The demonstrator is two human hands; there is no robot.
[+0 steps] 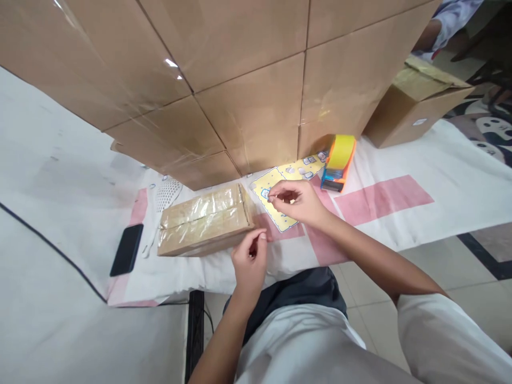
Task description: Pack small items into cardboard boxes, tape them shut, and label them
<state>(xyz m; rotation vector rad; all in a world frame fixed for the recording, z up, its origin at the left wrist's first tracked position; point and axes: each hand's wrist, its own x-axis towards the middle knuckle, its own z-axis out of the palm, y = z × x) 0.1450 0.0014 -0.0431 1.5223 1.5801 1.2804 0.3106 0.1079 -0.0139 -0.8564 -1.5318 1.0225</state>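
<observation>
A phone [126, 249] lay well left of the taped box [206, 219]. The left hand [250, 261] hovered just right of the box's near corner, fingers curled shut on nothing I could make out. The right hand [298, 201] pinched at a sticker on the yellow sheet [280, 184], seemingly peeling it. The tape gun [338, 162] sat beyond, parked within reach.

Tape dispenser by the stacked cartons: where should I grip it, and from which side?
Grip the tape dispenser around its orange body just below the yellow roll, coming from the right and above. It stands close against the stacked cartons, and the sticker sheet crowds its left.
</observation>
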